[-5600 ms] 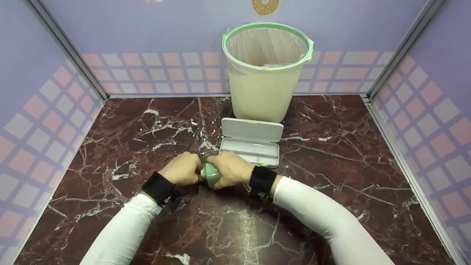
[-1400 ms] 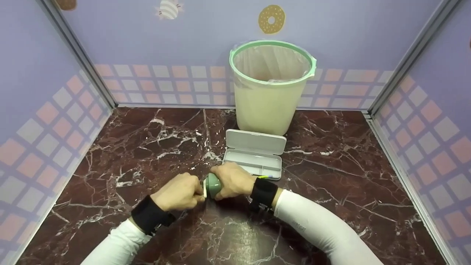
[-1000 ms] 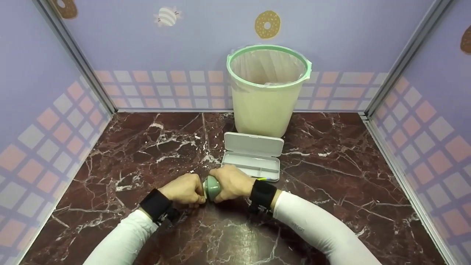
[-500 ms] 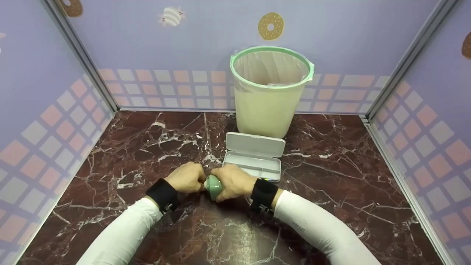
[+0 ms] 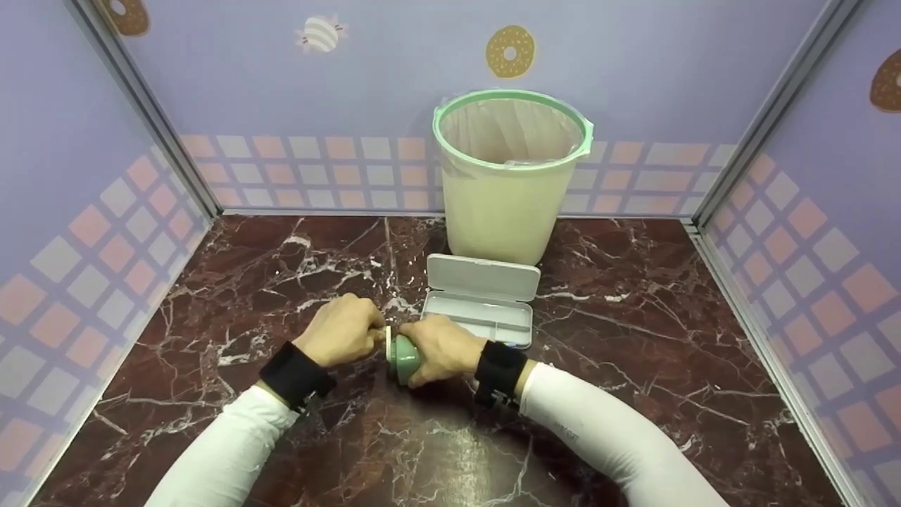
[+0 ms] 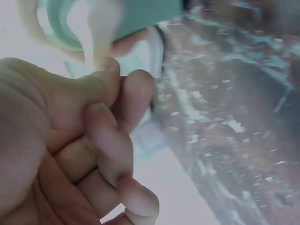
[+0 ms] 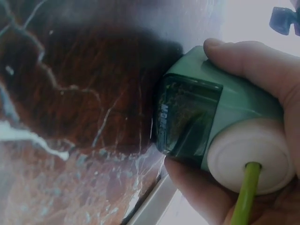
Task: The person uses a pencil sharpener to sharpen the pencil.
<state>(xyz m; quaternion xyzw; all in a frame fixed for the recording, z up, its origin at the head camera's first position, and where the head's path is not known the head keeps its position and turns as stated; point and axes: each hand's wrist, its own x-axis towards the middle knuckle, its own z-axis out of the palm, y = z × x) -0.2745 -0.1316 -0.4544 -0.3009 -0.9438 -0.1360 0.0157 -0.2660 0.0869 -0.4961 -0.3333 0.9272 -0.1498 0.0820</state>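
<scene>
My right hand (image 5: 443, 348) grips a green pencil sharpener (image 5: 406, 359) with a crank, which touches the tabletop. In the right wrist view a yellow-green pencil (image 7: 246, 194) sits in the hole of its pale round front (image 7: 229, 154). Dark shavings show behind the sharpener's clear window (image 7: 190, 122). My left hand (image 5: 341, 331) pinches the whitish crank handle (image 6: 96, 28) between thumb and forefinger, the other fingers curled. Just beyond the right hand lies an open grey-white pencil case (image 5: 482, 304), partly hidden by that hand.
A cream bin (image 5: 503, 211) with a green rim and a plastic liner stands behind the case against the back wall. Small white crumbs (image 5: 376, 264) lie on the dark red marbled table (image 5: 619, 380). Patterned walls close in the left, back and right.
The left hand has circled with the crank, low at 1.4 s ago and now higher. The right hand keeps its hold on the sharpener. Less bright yellow shows beside the right wrist.
</scene>
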